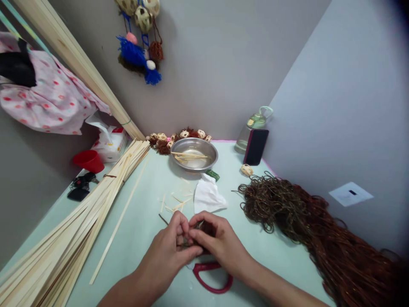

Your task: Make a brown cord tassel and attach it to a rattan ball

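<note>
My left hand (172,245) and my right hand (217,238) meet above the front middle of the table, fingers pinched together. Between them is a small bunch of dark brown yarn (208,229), mostly covered by my fingers. A short dark strand end (163,219) shows beyond my left fingers. Under my right hand lies a pair of scissors with a red handle (213,290); their blades are hidden. Just beyond my fingers are a crumpled white tissue (209,196) and scattered bamboo scraps (177,204).
Long bamboo strips (83,221) cover the left side. A metal bowl (209,164) holding sticks stands at the back. To the right lie brown yarn hanks (306,213), a small woven ball (247,170), a phone (256,147) and a bottle (243,138). A red cup (89,161) is at left.
</note>
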`<act>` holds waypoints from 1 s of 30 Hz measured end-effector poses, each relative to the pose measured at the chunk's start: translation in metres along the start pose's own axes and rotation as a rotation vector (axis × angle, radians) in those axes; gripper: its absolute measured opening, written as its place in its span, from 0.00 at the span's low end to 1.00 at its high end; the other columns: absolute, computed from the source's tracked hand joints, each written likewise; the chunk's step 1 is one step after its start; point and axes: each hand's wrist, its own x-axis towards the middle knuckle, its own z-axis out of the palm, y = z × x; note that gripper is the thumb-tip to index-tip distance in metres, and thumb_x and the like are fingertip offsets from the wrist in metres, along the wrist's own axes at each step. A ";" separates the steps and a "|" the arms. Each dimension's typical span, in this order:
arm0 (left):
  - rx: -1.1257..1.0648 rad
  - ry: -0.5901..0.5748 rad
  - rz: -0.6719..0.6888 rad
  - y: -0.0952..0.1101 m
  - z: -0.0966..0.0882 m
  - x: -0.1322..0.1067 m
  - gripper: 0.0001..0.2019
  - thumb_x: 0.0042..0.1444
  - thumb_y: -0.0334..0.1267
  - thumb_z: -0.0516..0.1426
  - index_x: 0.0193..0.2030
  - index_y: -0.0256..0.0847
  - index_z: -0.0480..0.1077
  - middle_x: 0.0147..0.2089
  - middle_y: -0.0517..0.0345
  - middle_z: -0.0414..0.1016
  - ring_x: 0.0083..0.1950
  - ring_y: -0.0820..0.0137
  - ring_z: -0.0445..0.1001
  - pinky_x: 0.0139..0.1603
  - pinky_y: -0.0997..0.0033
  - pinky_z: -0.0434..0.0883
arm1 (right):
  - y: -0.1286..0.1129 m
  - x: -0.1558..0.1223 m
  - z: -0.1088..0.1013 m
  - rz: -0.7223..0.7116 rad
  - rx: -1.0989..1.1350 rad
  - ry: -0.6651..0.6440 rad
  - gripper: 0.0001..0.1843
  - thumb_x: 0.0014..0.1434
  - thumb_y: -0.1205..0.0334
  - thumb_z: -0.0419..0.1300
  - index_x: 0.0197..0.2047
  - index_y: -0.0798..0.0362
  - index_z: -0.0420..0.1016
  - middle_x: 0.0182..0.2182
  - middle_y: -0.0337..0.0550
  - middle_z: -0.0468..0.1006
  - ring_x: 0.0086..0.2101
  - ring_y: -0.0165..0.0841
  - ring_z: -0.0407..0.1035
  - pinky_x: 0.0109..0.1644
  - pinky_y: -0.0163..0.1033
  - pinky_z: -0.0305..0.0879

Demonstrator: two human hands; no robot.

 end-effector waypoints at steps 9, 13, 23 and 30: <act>0.120 0.122 0.152 0.007 -0.015 0.000 0.12 0.64 0.48 0.51 0.43 0.43 0.68 0.29 0.61 0.68 0.31 0.68 0.67 0.36 0.69 0.64 | -0.008 0.006 -0.007 0.038 0.191 0.149 0.17 0.49 0.52 0.71 0.32 0.56 0.74 0.23 0.35 0.72 0.25 0.26 0.63 0.31 0.33 0.60; 0.003 0.140 0.154 0.007 -0.017 0.005 0.09 0.61 0.43 0.54 0.46 0.43 0.67 0.37 0.58 0.72 0.34 0.69 0.69 0.40 0.68 0.67 | -0.005 0.005 -0.007 0.031 0.190 0.133 0.16 0.50 0.53 0.71 0.34 0.56 0.74 0.22 0.34 0.70 0.24 0.25 0.62 0.30 0.32 0.60; 0.085 0.015 0.110 0.004 -0.015 0.008 0.07 0.58 0.41 0.58 0.40 0.42 0.69 0.38 0.57 0.72 0.41 0.66 0.70 0.45 0.65 0.66 | -0.003 0.001 -0.008 -0.006 0.109 0.089 0.15 0.56 0.52 0.67 0.37 0.56 0.73 0.25 0.34 0.68 0.25 0.24 0.58 0.29 0.31 0.55; 0.201 0.043 0.103 0.007 -0.007 0.003 0.08 0.56 0.36 0.58 0.42 0.44 0.66 0.37 0.60 0.71 0.38 0.68 0.67 0.42 0.68 0.65 | 0.003 0.001 -0.008 0.002 -0.020 -0.067 0.14 0.63 0.52 0.61 0.35 0.55 0.70 0.24 0.33 0.65 0.25 0.25 0.55 0.29 0.32 0.52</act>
